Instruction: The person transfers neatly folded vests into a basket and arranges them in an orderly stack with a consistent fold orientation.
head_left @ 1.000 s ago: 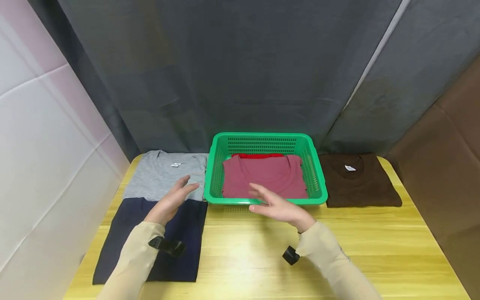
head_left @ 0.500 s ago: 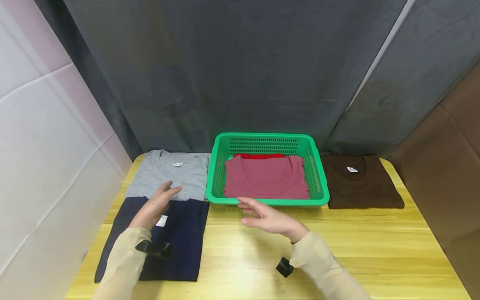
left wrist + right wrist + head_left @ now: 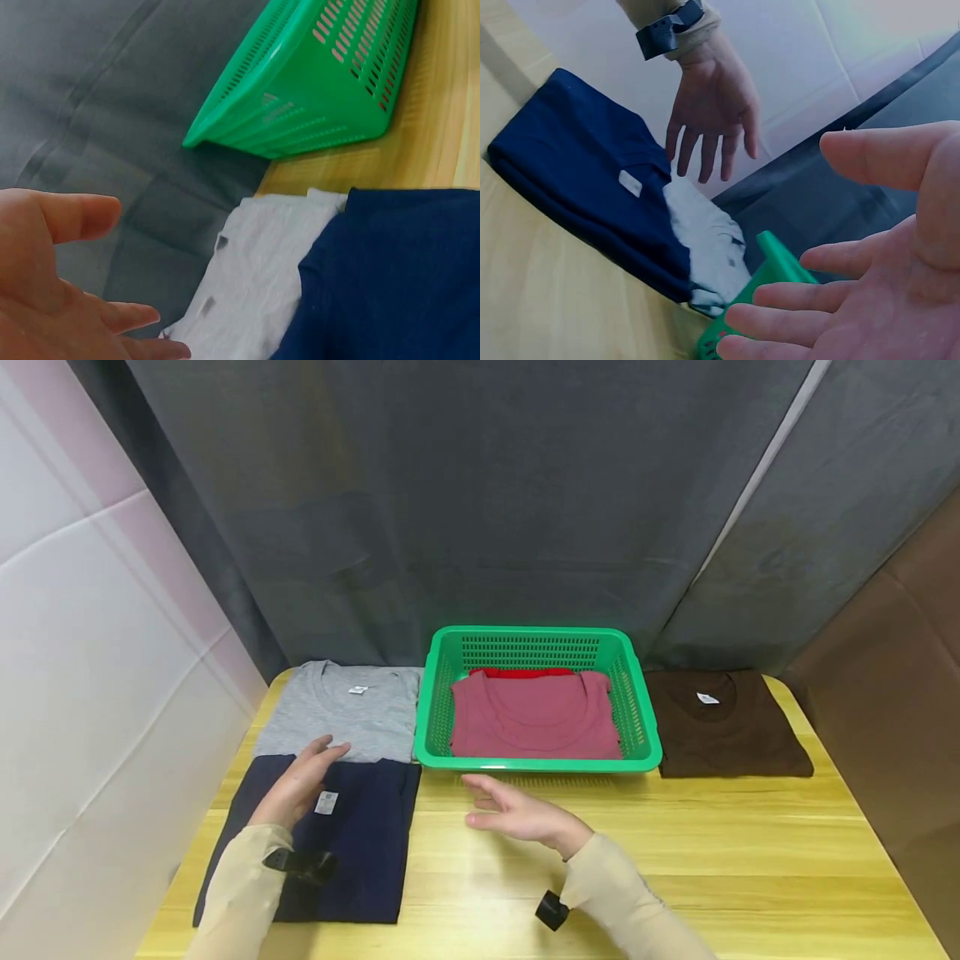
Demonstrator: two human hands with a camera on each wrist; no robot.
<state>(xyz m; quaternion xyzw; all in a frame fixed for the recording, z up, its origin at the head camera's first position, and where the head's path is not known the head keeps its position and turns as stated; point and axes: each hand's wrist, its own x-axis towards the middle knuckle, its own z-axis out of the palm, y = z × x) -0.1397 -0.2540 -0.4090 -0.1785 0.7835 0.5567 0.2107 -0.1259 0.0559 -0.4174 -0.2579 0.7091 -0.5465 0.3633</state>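
My left hand (image 3: 296,787) hovers over the folded navy T-shirt (image 3: 356,852), its fingers loosely extended and holding nothing. Just in front of the green basket (image 3: 536,766), my right hand (image 3: 522,812) hangs above the table, also with nothing in it. Inside the basket lies a folded dusty-pink shirt (image 3: 536,718), and a strip of red cloth (image 3: 521,673) shows behind it. A folded grey T-shirt (image 3: 375,718) lies left of the basket, partly under the navy one's far edge. In the right wrist view both palms show, fingers spread.
A folded brown T-shirt (image 3: 727,739) lies right of the basket. The wooden table (image 3: 675,852) meets a dark grey curtain (image 3: 480,510) at the back. A white wall panel (image 3: 90,652) stands on the left and a brown one (image 3: 892,693) on the right.
Both hands have drawn back toward the person and to the left, away from the basket. The navy T-shirt's white label has come into sight. The shirts and basket stay put.
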